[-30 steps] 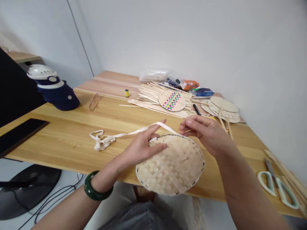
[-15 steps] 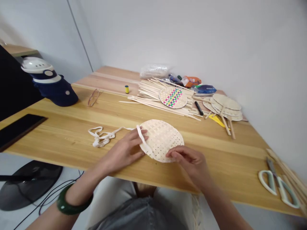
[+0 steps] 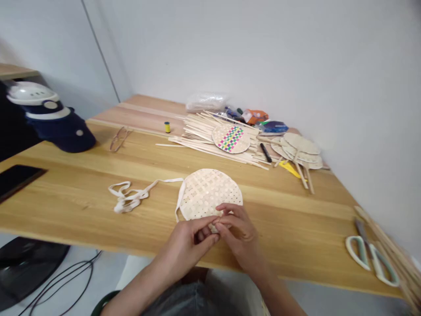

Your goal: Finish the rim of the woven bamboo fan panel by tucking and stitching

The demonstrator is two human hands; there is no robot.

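We hold the woven disc (image 3: 210, 193) at its near rim. The left hand (image 3: 189, 239) and the right hand (image 3: 238, 228) meet there with the fingertips closed in a pinch on the rim. The disc lies flat on the table (image 3: 82, 215), close to the front edge, and our wrists pass over this edge.

There is free wood on both sides of the disc, and also behind it, up to the pile of strips (image 3: 197, 136). A coloured disc (image 3: 230, 138) rests on this pile, and a stack of fans (image 3: 301, 147) lies just to the right of it. The scissors (image 3: 371, 256) lie well apart on the right, near the table's right edge.

The woven disc is almost round, so we see no clear long axis in it. The white tape (image 3: 131, 197) gives the direction. It follows the left rim of the disc toward our fingers, and its other part runs to the left along the table into a loose heap.

Our fingers cover the near rim, so we cannot tell if the tape end is also between them. The scissors are blurred. A bundle of strips at the far right is cut off by the frame, and so is a black flat thing (image 3: 15, 177) at the left edge.
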